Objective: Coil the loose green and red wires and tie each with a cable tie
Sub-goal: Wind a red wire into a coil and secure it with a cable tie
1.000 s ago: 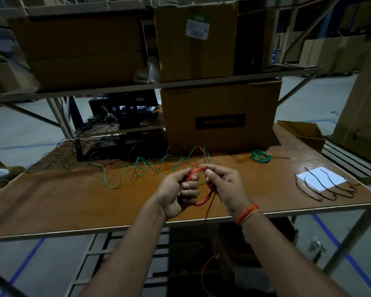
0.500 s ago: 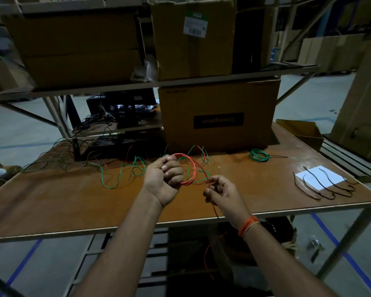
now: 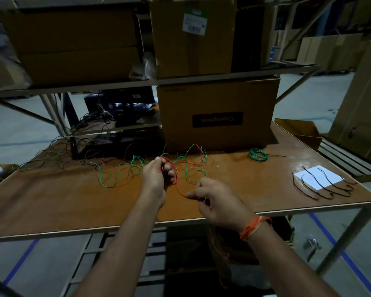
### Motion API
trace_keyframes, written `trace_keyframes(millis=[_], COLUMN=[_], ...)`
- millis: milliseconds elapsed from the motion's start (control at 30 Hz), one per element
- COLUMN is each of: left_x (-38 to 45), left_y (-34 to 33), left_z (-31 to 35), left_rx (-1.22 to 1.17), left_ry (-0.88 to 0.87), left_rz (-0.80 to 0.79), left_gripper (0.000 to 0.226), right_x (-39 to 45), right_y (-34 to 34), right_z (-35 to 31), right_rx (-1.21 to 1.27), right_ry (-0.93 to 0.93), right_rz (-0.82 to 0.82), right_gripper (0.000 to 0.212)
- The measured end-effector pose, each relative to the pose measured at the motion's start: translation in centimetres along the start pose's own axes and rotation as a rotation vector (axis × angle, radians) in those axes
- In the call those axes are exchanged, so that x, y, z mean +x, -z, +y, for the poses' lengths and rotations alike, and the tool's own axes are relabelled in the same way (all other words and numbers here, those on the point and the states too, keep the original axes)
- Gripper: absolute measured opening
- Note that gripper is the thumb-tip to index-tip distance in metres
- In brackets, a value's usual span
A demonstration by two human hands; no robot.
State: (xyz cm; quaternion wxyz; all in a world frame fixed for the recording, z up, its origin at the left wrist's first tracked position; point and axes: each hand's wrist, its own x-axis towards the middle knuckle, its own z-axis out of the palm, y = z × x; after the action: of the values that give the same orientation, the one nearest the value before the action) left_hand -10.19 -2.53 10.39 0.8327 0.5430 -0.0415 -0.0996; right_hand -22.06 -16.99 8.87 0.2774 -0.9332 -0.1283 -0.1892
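Dim warehouse light; brown wooden table (image 3: pixel 51 202) on metal legs across the middle; metal shelf (image 3: pixel 137 83) above at 12 o'clock, loaded with cardboard boxes (image 3: pixel 193 37); large carton (image 3: pixel 219 116) beneath it on the tabletop; grey concrete floor (image 3: pixel 13 125) with blue tape lines (image 3: pixel 349 260) at 4 and 8 o'clock; stacked cartons (image 3: pixel 330 50) at 2 o'clock.

Dim, underexposed; dark corners, wide-angle edge warp, slight softness.
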Motion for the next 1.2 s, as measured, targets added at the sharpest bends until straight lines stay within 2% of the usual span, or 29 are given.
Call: trace_keyframes(millis=[167, 333, 467, 567, 667, 767, 867, 1100, 1200], left_x=[-1.0, -2.3, -2.8, -3.1, -3.6, -4.1, -4.4, -4.6, -4.6], left_y=[0.0, -0.2, -0.5, -0.7, -0.7, -0.7, -0.6, -0.8, -0.6], left_z=[-0.2, -0.3, -0.6, -0.4, 0.2, 0.7, 0.8, -0.1, -0.5], left_rx=[0.222, 0.467, 0.535, 0.576, 0.534, 0.506, 0.469, 0.473, 0.450], left_ry=[-0.110, -0.190, -0.189, -0.175, -0.121, -0.075, -0.041, -0.051, -0.024], left_rz=[-0.092, -0.234, -0.336, -0.362, -0.429, -0.489, -0.540, -0.463, -0.428], left_gripper=[0.030, 0.032, 0.032, 0.033, 0.038, 0.043, 0.039, 0.038, 0.040], right_x=[0.7, 1.1, 1.7, 1.8, 1.8, 1.6, 1.3, 1.3, 1.3], right_y=[-0.2, 0.3, 0.9, 1.1, 1.2, 1.0, 0.7, 0.1, -0.3], right_z=[-1.0, -1.6, -1.3, -1.0, -0.2, 0.4, 0.5, -0.3, 0.1], right_rx=[-0.096, -0.147, -0.149, -0.032, 0.149, 0.538, 0.816, 0.908, 0.863], right_ry=[0.159, 0.161, 0.147, 0.048, -0.165, -0.339, -0.396, -0.383, -0.367], right_rz=[0.159, 0.361, 0.422, 0.474, 0.437, 0.295, 0.245, 0.410, 0.410], right_gripper=[0.025, 0.020, 0.024, 0.024, 0.028, 0.024, 0.018, 0.007, 0.006])
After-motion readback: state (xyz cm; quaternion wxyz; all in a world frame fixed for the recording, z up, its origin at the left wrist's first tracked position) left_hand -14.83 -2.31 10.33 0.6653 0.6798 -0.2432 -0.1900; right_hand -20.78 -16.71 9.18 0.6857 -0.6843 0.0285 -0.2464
